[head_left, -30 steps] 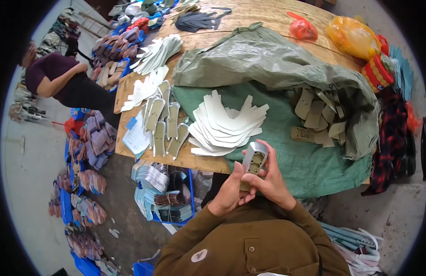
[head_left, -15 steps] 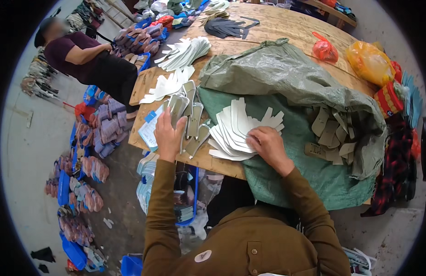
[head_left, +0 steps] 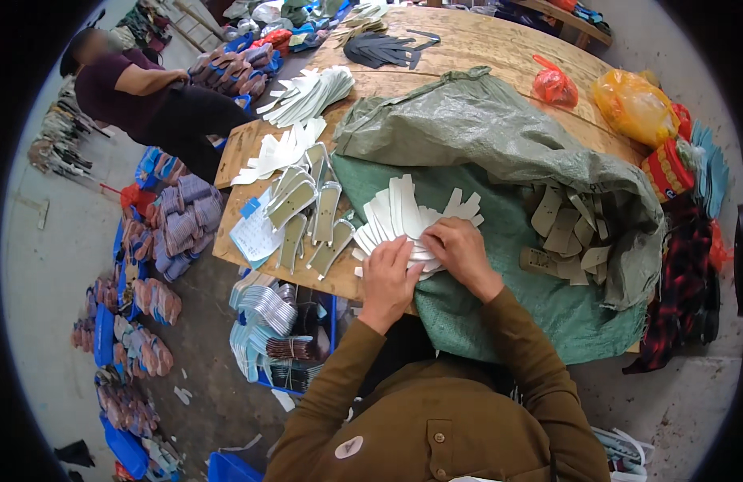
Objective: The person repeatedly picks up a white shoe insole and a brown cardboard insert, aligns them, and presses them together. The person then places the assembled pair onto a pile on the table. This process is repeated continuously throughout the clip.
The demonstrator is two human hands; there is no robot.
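Now both bare hands rest on a fanned stack of flat white curved cut-out pieces (head_left: 411, 217), which lies on a green woven sack cloth (head_left: 500, 297) spread over the near edge of a plywood worktable (head_left: 468, 48). The left hand (head_left: 390, 277) lies palm down with fingers spread flat over the nearer end of the stack, pressing it rather than closing around anything. The right hand (head_left: 458, 249) sits just beside it, fingers curled down onto the top pieces; whether it pinches a single piece I cannot tell. Both sleeves are olive brown.

Just left of the stack, a row of grey-green insole-shaped pieces with pale rims (head_left: 311, 213) lies on the bare wood, next to a sheet of pale blue paper (head_left: 255, 233). Farther back sit more white cut-outs (head_left: 303, 96) and a bundle of dark grey strips (head_left: 383, 50). To the right, the open mouth of a grey-green sack (head_left: 484, 120) shows tan flat pieces (head_left: 564, 229) inside. An orange plastic bag (head_left: 554, 84) and a yellow plastic bag (head_left: 635, 100) stand near the far right edge.

Well apart, at the upper left, another person in a dark maroon top (head_left: 130, 92) stands beside the table.
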